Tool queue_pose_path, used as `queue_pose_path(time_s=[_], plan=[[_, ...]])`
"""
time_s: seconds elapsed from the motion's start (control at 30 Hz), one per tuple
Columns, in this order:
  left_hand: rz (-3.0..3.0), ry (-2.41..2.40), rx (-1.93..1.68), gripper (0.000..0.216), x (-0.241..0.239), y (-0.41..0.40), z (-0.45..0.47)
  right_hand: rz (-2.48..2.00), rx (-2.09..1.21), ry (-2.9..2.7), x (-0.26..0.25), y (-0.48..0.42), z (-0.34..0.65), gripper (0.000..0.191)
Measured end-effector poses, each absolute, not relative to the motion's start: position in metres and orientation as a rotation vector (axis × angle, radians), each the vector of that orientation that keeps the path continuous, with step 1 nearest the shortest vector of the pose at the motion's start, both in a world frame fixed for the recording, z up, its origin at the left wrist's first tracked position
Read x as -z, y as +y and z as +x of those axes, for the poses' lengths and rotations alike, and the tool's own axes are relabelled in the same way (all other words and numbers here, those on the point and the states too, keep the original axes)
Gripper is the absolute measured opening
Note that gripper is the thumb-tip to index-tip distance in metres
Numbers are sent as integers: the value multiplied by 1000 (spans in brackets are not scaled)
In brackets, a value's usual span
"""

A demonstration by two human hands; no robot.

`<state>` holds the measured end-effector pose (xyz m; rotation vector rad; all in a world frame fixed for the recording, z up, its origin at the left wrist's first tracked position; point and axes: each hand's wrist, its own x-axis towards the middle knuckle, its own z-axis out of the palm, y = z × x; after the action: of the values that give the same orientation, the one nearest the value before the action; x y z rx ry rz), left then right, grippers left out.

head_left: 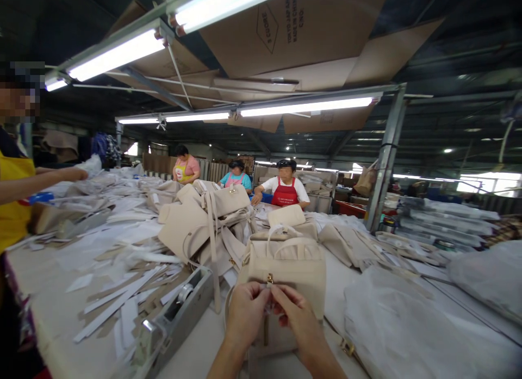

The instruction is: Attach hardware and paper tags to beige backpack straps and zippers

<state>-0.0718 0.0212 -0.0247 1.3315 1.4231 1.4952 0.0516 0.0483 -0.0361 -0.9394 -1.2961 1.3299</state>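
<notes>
A beige handbag (304, 273) stands on the table in front of me, its two handles upright and its flap facing me. Both hands meet at the front of it, just below the gold clasp (269, 278). My left hand (246, 308) is closed, thumb and forefinger pinched together. Opposite it, my right hand (294, 311) is pinched too, fingertips touching or nearly touching the left ones. Something small and pale shows between the fingertips, too small to name. A grey tape dispenser (173, 322) sits left of my left hand.
More beige handbags (183, 227) are heaped behind mine. Paper strips (118, 303) litter the left side; clear plastic wrapping (399, 314) lies at right. A person in a yellow apron (16, 188) stands at left; several others work across the table. A metal post (387, 156) rises at right.
</notes>
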Motion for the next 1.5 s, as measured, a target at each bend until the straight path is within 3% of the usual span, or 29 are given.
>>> queue_pose_path(time_s=[0.43,0.7,0.97,1.5], plan=[[1274,1415,-1345,26,24,16,-80,-1004,-1320,-1388,18,54,47,26],[1667,1931,-1460,28,17,5,-67,-987,-1268,-1390,21,51,44,21],[1053,1206,-1432,24,21,8,-77,-955,-1278,-1377,27,50,47,25],[838,1165,-1363,48,26,16,-73,-936,-1182,-1444,31,47,48,20]])
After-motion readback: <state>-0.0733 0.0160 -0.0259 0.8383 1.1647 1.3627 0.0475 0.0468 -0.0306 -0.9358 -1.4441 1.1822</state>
